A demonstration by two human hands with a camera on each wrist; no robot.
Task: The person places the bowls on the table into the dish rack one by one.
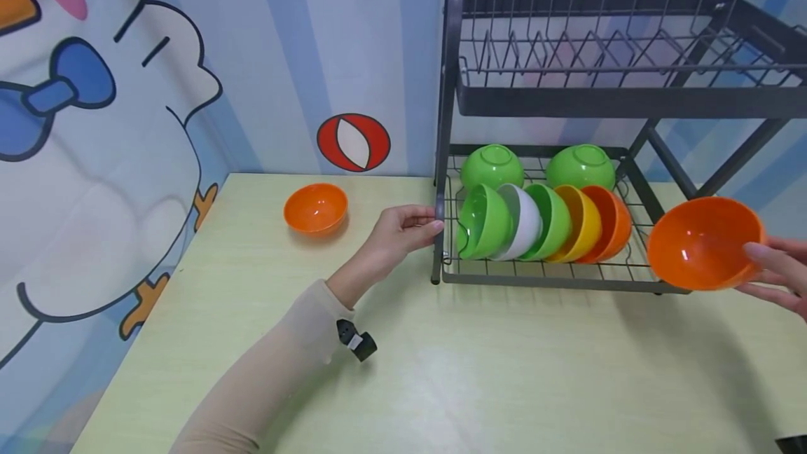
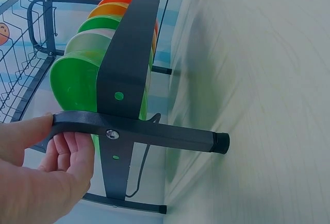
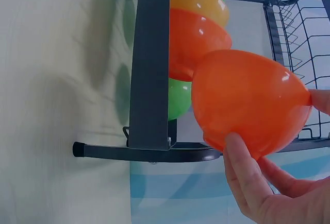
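Observation:
My right hand [image 3: 289,193] holds an orange bowl [image 1: 702,244] by its rim, thumb on one side and fingers under the other. The bowl hangs at the right front end of the lower rack, its hollow toward the head camera. My left hand [image 1: 406,230] grips the dark front post [image 2: 139,131] at the rack's left side between thumb and curled fingers. On the lower tier a row of bowls leans on edge: green [image 1: 485,223], white [image 1: 520,223], green [image 1: 547,221], yellow [image 1: 578,223] and orange [image 1: 608,223]. Behind them two green bowls [image 1: 493,165] lie upside down.
A second orange bowl [image 1: 315,209] stands upright on the pale table [image 1: 504,370] left of the rack. The rack's upper wire tier [image 1: 605,40] overhangs the lower one. A patterned wall [image 1: 284,76] stands behind and at the left.

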